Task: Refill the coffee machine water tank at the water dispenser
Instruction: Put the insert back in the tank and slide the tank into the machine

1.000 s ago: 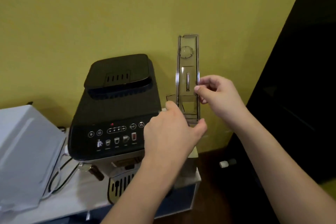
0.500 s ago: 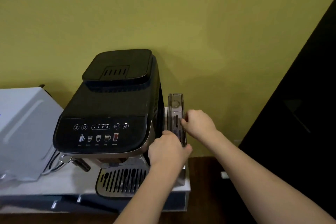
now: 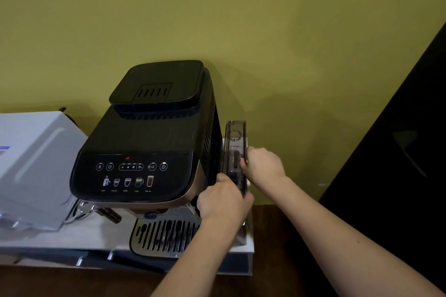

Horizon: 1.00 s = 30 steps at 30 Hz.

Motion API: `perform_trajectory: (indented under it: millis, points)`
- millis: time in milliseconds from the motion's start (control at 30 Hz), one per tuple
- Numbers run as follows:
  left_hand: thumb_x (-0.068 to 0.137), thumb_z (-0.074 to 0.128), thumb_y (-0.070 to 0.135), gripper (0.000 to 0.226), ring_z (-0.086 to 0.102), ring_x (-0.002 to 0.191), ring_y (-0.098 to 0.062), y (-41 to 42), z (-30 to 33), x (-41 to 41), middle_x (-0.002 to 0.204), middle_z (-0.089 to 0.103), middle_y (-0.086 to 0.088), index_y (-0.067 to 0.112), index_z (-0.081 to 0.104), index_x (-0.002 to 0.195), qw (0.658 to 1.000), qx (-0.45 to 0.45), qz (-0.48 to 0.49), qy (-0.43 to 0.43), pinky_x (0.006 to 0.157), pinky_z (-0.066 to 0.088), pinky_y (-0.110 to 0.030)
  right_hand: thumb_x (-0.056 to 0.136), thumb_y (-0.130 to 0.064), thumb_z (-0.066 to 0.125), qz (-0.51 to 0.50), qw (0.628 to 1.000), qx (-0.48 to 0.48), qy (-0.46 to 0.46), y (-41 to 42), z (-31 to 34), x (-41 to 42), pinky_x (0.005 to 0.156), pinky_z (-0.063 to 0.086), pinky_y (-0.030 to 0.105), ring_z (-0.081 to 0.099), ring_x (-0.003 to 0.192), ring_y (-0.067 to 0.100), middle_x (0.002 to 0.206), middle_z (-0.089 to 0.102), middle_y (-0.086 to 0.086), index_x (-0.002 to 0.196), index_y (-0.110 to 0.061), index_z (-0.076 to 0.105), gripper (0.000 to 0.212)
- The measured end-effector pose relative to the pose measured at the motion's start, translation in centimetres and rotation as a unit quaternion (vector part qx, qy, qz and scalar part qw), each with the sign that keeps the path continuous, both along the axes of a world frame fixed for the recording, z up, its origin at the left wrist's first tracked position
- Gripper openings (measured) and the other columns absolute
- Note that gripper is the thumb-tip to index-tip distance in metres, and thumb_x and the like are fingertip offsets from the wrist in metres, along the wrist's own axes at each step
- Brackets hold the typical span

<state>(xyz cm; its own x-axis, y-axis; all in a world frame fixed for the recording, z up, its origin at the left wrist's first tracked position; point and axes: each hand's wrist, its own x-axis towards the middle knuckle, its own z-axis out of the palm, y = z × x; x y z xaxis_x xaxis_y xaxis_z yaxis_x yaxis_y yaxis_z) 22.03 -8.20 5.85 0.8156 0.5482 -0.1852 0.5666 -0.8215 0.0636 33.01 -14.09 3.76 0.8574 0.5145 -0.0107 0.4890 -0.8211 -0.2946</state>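
Observation:
A black coffee machine (image 3: 154,142) stands on a white shelf against the yellow-green wall. Its narrow, smoky see-through water tank (image 3: 235,142) stands upright right beside the machine's right side, low on the shelf. My left hand (image 3: 223,200) wraps around the tank's front end. From the right, my right hand (image 3: 263,164) pinches the tank's top edge near its middle. The tank's lower part is hidden behind my left hand. I cannot tell how much water is in it.
A white appliance (image 3: 33,169) sits to the left of the machine. The metal drip tray (image 3: 164,236) juts out at the front. A dark panel (image 3: 398,152) rises at the right. Dark wooden surface (image 3: 272,236) lies below the white shelf (image 3: 249,247).
The tank was held high in the air beside the machine one second ago. Both hands have brought it down next to the machine's right side, and my view has dropped with it.

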Motion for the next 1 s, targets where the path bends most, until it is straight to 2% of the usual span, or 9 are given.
perform_trajectory:
  millis: [233,433,600,767,900,1000]
  points:
    - [0.086,0.046,0.061,0.058,0.067,0.091,-0.027,0.5,0.0,-0.4,0.1,0.067,-0.007,0.009,0.042,0.113,1.0,-0.007,0.0,-0.019,0.064,0.043,-0.032,0.098,-0.03,0.046,-0.004,1.0,0.015,0.0,0.3,0.2,-0.3,0.068,0.054,0.038,0.069,0.088,0.032,0.098,0.071,0.013,0.102,-0.007,0.06,0.027]
    - [0.088,0.046,0.059,0.059,0.067,0.093,-0.027,0.3,0.2,-0.4,0.101,0.068,-0.007,0.008,0.042,0.116,1.0,0.001,0.003,-0.018,0.065,0.042,-0.032,0.098,-0.028,0.046,-0.014,0.999,0.032,-0.011,0.4,0.2,-0.3,0.063,0.042,0.034,0.068,0.089,0.035,0.099,0.07,0.014,0.103,-0.006,0.059,0.026]
    - [0.087,0.047,0.059,0.057,0.066,0.089,-0.026,0.4,-0.1,-0.4,0.093,0.063,-0.004,0.009,0.043,0.115,1.0,-0.003,-0.001,0.005,0.064,0.043,-0.032,0.097,-0.029,0.049,-0.022,0.999,0.032,0.016,0.4,0.0,-0.3,0.065,0.043,0.035,0.067,0.092,0.035,0.101,0.069,0.014,0.104,-0.006,0.057,0.025]
    - [0.088,0.046,0.061,0.058,0.067,0.092,-0.026,0.4,-0.3,-0.6,0.103,0.066,-0.006,0.011,0.043,0.117,0.999,0.009,-0.017,0.039,0.065,0.044,-0.032,0.095,-0.026,0.053,-0.049,0.995,0.054,0.073,0.4,-0.5,-0.6,0.069,0.047,0.038,0.066,0.097,0.038,0.106,0.068,0.016,0.11,-0.005,0.052,0.025]
    - [0.09,0.043,0.064,0.063,0.067,0.097,-0.026,0.4,-0.4,-0.5,0.108,0.066,-0.008,0.01,0.041,0.123,0.997,0.023,-0.03,0.074,0.067,0.044,-0.033,0.094,-0.029,0.057,-0.111,0.973,0.11,0.168,0.4,-1.1,-0.1,0.079,0.052,0.038,0.065,0.104,0.039,0.114,0.067,0.018,0.119,-0.005,0.054,0.035]
    - [0.089,0.039,0.068,0.067,0.067,0.095,-0.026,0.3,-0.8,-0.7,0.107,0.066,-0.008,0.011,0.04,0.124,0.996,0.019,-0.03,0.084,0.067,0.044,-0.033,0.095,-0.032,0.057,-0.134,0.952,0.14,0.236,0.3,-1.7,0.4,0.083,0.057,0.041,0.069,0.096,0.037,0.115,0.067,0.017,0.122,-0.004,0.059,0.039]
